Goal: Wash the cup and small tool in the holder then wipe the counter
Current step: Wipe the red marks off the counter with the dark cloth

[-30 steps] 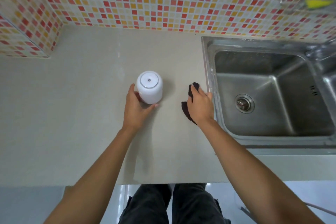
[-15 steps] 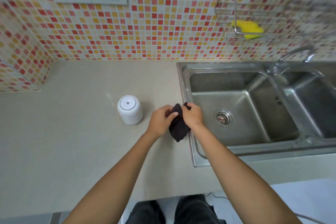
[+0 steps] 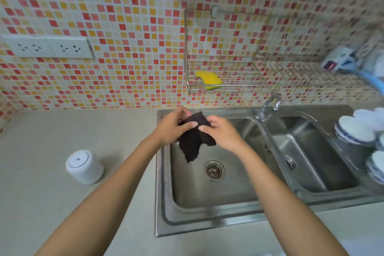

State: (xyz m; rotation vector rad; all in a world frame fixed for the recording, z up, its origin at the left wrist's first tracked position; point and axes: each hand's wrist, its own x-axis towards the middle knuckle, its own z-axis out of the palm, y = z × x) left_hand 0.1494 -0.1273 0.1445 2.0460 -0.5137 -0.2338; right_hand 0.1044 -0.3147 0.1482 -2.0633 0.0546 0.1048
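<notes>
Two hands are working over the sink (image 3: 160,203), and between them one dark cloth (image 3: 193,141) is hanging above the back of the left basin (image 3: 197,193). The left hand (image 3: 172,129) is pinching the cloth's upper left part, its grip clamped on the fabric with the thumb lying across the front. The right hand (image 3: 223,133) is pinching the upper right part, its grip likewise clamped on the cloth. The cloth's lower corners are dangling free above the basin.

The sink is showing two basins. The left one is holding only its drain (image 3: 214,170); the right basin (image 3: 322,162) is showing a second drain (image 3: 289,162). One faucet (image 3: 269,106) is standing behind the divider between them.

One white cup (image 3: 84,167) is sitting upside down on the tabletop (image 3: 52,214), well to the left of the sink, with neither hand touching it.

On the wall above the sink one wire rack (image 3: 259,85) is hanging, and one yellow sponge (image 3: 208,78) is lying at its left end. At its right end some blurred packaging is showing. Two wall sockets (image 3: 47,47) are sitting side by side, up and left of the sink.

To the right of the sink several white bowls (image 3: 353,129) with blue rims are sitting; the frame edge is cutting them off, so an exact count cannot be told.
</notes>
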